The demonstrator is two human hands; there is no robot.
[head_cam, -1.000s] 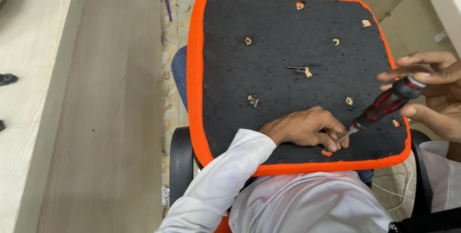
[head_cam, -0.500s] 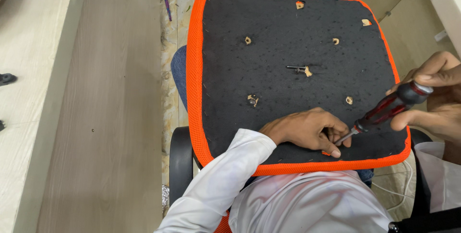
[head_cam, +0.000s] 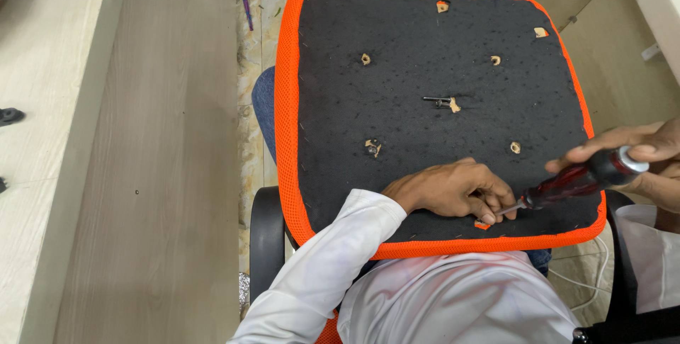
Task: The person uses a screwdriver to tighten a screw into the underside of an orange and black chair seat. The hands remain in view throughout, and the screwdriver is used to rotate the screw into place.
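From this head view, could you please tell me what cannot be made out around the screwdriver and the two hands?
- Screwdriver tip: hidden behind the left hand fingers.
- Whatever sits under that tip: covered by the same fingers.
- Right hand: partly cut off by the right edge.
- Seat pad holes: too small to tell their contents.

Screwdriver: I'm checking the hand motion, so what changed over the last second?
The right hand drew back toward the seat's right edge, swinging the screwdriver handle outward; its tip stays by the left hand fingertips near the front edge. The left hand, seat panel and loose screw stayed put.
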